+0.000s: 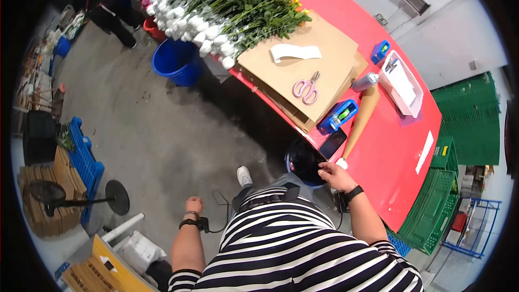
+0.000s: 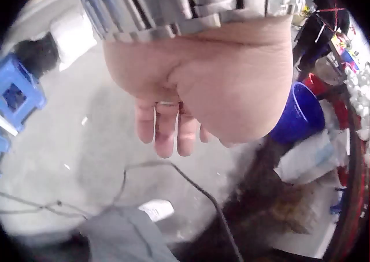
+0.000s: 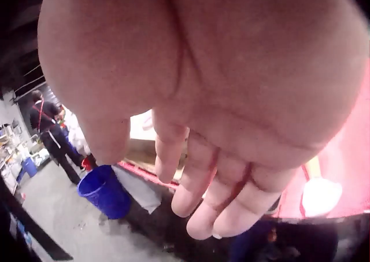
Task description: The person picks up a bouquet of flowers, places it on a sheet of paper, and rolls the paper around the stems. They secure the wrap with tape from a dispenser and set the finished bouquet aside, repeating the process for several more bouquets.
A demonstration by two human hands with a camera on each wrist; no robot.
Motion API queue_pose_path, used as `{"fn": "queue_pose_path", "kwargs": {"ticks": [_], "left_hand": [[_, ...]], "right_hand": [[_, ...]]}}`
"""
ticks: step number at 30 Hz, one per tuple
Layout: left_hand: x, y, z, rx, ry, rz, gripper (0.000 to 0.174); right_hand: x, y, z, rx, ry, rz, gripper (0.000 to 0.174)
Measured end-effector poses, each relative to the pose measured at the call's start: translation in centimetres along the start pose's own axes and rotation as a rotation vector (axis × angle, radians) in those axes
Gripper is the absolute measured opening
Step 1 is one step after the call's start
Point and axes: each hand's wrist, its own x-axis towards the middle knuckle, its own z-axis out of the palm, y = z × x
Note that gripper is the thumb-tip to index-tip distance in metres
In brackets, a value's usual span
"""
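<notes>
My right hand [image 1: 335,177] hovers at the red table's [image 1: 389,173] near edge, fingers loosely bent and holding nothing. Closest to it are the white end of a brown paper roll [image 1: 361,121] and a black phone [image 1: 332,144]. My left hand [image 1: 194,204] hangs over the floor with relaxed fingers; in the left wrist view its palm [image 2: 196,83] is bare. Beyond the phone sits a blue tape dispenser [image 1: 338,117]. Pink-handled scissors [image 1: 307,88] and a white paper strip [image 1: 294,52] lie on stacked brown sheets [image 1: 330,43]. Bundled flowers [image 1: 238,5] with white-wrapped ends fill the far side.
A spray can [image 1: 366,81], a second tape dispenser [image 1: 380,52] and a pink tray [image 1: 400,84] are farther right. A dark bin [image 1: 304,163] stands below the table edge, a blue bucket [image 1: 177,65] farther off. Green crates [image 1: 427,211] stand right; a fan [image 1: 51,193] is left.
</notes>
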Motion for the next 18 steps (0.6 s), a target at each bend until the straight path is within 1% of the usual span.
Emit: {"fn": "queue_pose_path", "kwargs": {"ticks": [1, 2, 3, 4, 5, 6, 8, 10, 11, 12, 13, 14, 15, 16, 17, 18], "left_hand": [[-2.2, 3.2, 2.3, -0.028, -0.012, 0.023, 0.018], [-3.0, 5.1, 4.2, -0.052, -0.103, 0.054, 0.020], [-3.8, 6.8, 5.9, -0.072, -0.195, 0.082, 0.022], [-4.4, 7.6, 7.1, 0.092, -0.249, 0.206, 0.024], [-4.3, 8.0, 7.9, 0.139, -0.311, 0.346, 0.026], [-3.4, 6.8, 8.1, 0.185, -0.373, 0.486, 0.028], [-4.2, 8.8, 6.0, 0.331, -0.539, 0.800, 0.029], [-8.1, 14.4, 4.4, 0.393, -0.331, 0.191, 0.028], [-5.7, 13.3, 3.3, 0.365, -0.253, 0.165, 0.028], [-2.1, 10.3, 1.0, 0.333, -0.173, 0.140, 0.027], [0.3, 11.1, 1.5, 0.349, -0.178, 0.159, 0.027], [2.6, 9.8, -0.5, 0.533, -0.177, 0.205, 0.027], [4.0, 8.5, -2.8, 0.717, -0.171, 0.250, 0.027], [4.8, 8.5, -4.6, 0.901, -0.158, 0.292, 0.026], [4.0, 9.7, -5.8, 1.089, -0.142, 0.329, 0.026], [1.4, 12.6, -6.8, 1.278, -0.125, 0.363, 0.027]], "right_hand": [[0.6, -0.8, -0.5, 0.056, 0.023, 0.027, 0.048], [1.0, -2.0, -1.6, 0.108, 0.022, 0.041, 0.047], [1.4, -3.1, -2.7, 0.199, 0.069, 0.031, 0.046], [1.7, -3.9, -4.0, 0.292, 0.118, 0.022, 0.044], [2.0, -4.4, -5.9, 0.372, 0.159, -0.004, 0.042], [2.3, -4.7, -7.9, 0.454, 0.200, -0.030, 0.040], [2.9, -6.0, -11.4, 0.578, 0.361, -0.055, 0.035], [4.1, -6.4, -14.9, 0.726, 0.479, -0.158, 0.030], [3.9, -8.7, -16.1, 0.843, 0.553, -0.158, 0.027], [4.9, -9.0, -17.6, 0.858, 0.575, -0.166, 0.027], [5.9, -9.2, -19.1, 1.034, 0.616, -0.221, 0.026], [7.0, -9.3, -20.8, 1.210, 0.652, -0.280, 0.025], [8.6, -8.5, -22.8, 1.319, 0.649, -0.323, 0.024], [9.9, -8.1, -24.9, 1.336, 0.660, -0.332, 0.024], [11.3, -7.8, -26.9, 1.470, 0.690, -0.375, 0.025], [12.8, -7.4, -29.2, 1.604, 0.720, -0.416, 0.026]]}}
